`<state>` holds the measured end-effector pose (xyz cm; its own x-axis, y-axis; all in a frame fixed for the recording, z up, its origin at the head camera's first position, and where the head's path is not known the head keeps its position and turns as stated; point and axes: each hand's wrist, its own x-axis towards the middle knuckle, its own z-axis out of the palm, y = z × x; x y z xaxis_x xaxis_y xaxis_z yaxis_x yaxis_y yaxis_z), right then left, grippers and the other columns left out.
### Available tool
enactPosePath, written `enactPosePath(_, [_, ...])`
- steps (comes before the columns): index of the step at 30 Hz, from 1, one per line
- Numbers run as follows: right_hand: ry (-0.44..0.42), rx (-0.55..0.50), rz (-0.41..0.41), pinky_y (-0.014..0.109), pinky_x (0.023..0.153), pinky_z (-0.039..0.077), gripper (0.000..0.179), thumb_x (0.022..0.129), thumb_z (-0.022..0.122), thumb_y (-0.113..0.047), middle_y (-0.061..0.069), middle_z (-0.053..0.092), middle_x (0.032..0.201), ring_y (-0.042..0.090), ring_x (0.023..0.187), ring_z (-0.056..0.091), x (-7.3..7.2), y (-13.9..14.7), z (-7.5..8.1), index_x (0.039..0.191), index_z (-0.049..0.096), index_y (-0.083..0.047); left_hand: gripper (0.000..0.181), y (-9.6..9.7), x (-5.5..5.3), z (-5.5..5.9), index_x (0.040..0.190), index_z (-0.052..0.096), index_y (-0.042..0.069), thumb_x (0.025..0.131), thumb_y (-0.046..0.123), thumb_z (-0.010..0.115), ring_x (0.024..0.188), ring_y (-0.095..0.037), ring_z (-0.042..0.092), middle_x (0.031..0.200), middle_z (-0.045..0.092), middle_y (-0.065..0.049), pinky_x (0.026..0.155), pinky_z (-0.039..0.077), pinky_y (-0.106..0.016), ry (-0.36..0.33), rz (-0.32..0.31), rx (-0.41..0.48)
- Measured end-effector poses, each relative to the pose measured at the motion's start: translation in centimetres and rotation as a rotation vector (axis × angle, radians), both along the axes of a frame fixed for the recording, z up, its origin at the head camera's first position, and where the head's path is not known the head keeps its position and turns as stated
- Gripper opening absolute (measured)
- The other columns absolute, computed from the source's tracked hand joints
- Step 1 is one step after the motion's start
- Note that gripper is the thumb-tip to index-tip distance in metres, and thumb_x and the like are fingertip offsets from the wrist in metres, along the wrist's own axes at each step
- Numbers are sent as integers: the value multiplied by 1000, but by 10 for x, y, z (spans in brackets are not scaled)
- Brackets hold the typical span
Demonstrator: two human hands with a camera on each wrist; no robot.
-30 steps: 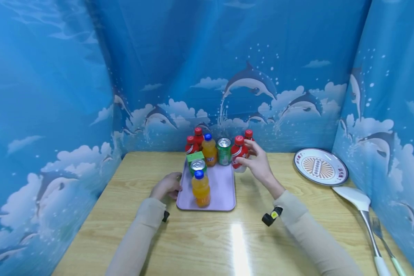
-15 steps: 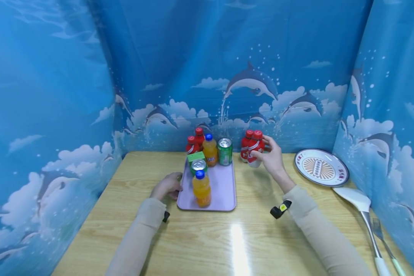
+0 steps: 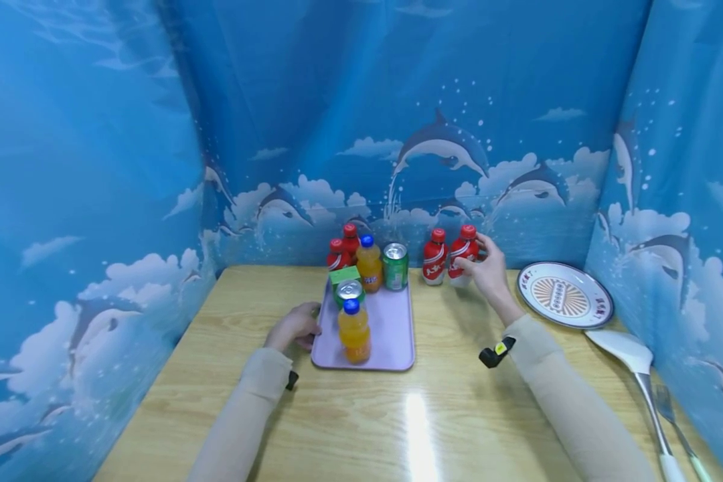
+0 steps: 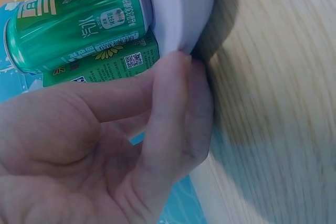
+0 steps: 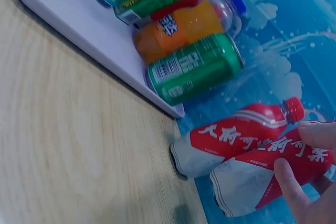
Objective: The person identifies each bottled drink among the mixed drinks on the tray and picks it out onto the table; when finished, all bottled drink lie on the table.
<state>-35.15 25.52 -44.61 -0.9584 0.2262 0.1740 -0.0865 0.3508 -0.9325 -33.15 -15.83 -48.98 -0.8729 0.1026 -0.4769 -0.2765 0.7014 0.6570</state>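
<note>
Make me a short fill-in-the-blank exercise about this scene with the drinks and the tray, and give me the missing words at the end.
1. The right hand holds a bottle whose cap is ____ in colour.
2. In the head view, the left hand pinches the tray at its ____ edge, opposite its right edge.
3. The orange-drink bottle nearest the person has a ____-coloured cap.
4. The number of green cans on the tray is ____.

Missing words: red; left; blue; two.
</note>
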Motion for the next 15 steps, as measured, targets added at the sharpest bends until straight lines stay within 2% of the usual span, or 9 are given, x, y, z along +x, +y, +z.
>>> enactPosePath(7, [-66,-19,0,13,71,62,80,97,72,-5,23,45,160,40,130,58,-14,7,-4,165,32,-11,74,-1,1,-1,162,37,7,94,-9,61,71,-25,71,115,68,-28,60,68,-33,0,2,24])
enactPosePath(15, [-61,-5,-17,11,68,60,79,96,71,-1,24,44,161,38,127,59,-23,8,-9,165,33,-12,75,-3,-2,-5,162,37,8,94,-9,63,72,-26,72,111,69,-27,61,68,-34,-4,12,38])
